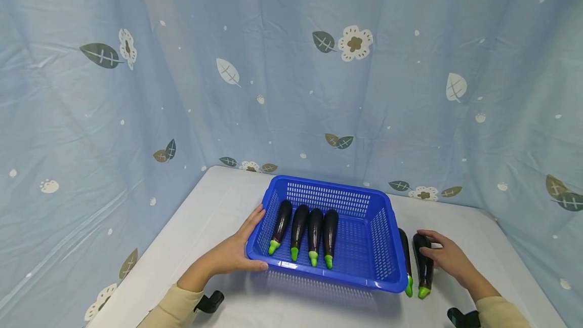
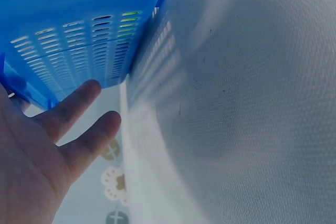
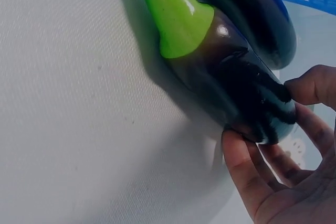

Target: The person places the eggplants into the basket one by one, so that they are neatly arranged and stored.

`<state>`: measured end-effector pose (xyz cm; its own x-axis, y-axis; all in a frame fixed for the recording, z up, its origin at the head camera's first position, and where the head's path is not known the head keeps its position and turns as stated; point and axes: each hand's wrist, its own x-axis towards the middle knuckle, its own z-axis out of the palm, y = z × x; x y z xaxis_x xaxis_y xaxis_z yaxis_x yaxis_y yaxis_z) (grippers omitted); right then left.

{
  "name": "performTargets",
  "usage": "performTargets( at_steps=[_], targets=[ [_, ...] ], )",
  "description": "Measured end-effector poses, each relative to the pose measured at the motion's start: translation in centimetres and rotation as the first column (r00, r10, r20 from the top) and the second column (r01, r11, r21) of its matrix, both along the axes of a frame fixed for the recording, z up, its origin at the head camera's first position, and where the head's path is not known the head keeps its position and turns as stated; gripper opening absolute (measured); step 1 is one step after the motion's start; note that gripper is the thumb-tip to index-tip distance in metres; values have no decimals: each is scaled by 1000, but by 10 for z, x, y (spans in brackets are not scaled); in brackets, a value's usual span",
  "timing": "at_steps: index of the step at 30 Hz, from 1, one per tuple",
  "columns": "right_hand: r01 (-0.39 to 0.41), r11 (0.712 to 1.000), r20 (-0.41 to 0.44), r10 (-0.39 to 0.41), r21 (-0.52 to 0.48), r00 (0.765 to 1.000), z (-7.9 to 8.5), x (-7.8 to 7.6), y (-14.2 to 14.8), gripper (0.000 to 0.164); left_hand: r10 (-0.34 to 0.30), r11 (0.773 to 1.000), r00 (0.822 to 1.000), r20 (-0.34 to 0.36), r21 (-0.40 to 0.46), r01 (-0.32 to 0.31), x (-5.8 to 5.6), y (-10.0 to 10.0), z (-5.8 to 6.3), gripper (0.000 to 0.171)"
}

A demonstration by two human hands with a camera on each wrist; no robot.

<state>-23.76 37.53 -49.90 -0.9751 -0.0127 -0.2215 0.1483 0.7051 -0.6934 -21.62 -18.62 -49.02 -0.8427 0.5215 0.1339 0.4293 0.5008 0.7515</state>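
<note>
A blue plastic basket (image 1: 314,281) with slotted walls sits on the white table. Several dark purple eggplants (image 1: 299,227) with green stem ends lie side by side in its left half. At the basket's left front corner, my left hand (image 1: 234,252) holds the rim, thumb along the front; in the left wrist view two fingers stretch out below the rim. To the right of the basket, my right hand (image 1: 448,257) grips an eggplant (image 3: 210,72) by its rounded end, thumb on one side and fingers on the other. Another eggplant (image 1: 406,262) lies between it and the basket.
The white table (image 1: 218,196) extends around the basket on all sides. A light blue curtain (image 1: 282,90) printed with leaves and flowers hangs behind the table and along its left. Black wrist mounts (image 1: 210,301) are on both forearms.
</note>
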Motion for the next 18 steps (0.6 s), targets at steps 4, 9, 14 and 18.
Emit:
performTargets(
  at_steps=[4,9,14,18],
  targets=[
    [5,1000,-11,-5,10,1000,-1,1,3,63,0,1000,1000,-1,-4,0,0,0,1,127],
    [14,1000,-7,-14,23,1000,-2,1,5,64,3,1000,1000,-4,-10,-3,0,0,0,128],
    [24,999,-1,-24,29,1000,-2,-1,4,64,4,1000,1000,-1,-8,-4,1,0,1,128],
    [30,999,2,-30,19,1000,-2,-2,2,63,5,1000,1000,5,-4,-5,1,0,1,127]
  ],
)
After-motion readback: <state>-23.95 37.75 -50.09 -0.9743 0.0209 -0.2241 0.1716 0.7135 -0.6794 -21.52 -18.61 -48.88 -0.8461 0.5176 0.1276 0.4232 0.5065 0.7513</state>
